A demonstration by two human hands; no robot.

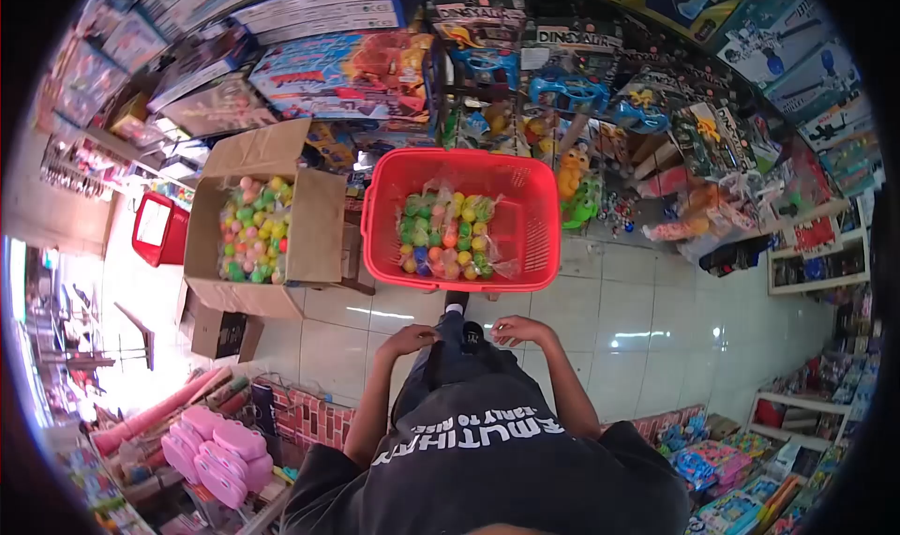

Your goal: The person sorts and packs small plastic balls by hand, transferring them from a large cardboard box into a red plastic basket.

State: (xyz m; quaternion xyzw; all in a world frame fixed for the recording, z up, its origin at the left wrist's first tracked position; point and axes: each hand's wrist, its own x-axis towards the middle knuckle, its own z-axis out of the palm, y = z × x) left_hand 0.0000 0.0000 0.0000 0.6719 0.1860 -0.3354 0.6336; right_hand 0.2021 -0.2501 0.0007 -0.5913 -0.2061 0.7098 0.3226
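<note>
My left hand [410,339] is over my left thigh, loosely curved with its fingers apart and nothing visible in it. On the other side, my right hand [521,330] hovers by my right thigh, its fingers spread and holding nothing. In front of both hands, and apart from them, is a red plastic basket [461,160] with slotted sides. Inside it lie clear plastic bags of colourful balls [450,235], mostly at its left and middle. To the left of the basket stands an open cardboard box [319,226] filled with more bagged balls [255,230].
Boxed toys [347,71] and hanging toy packs [572,38] line the front shelves. A smaller red bin [161,228] stands at far left. Pink cases [217,455] are stacked at lower left, and packaged toys [712,465] at lower right. Pale tiles [637,329] cover the floor.
</note>
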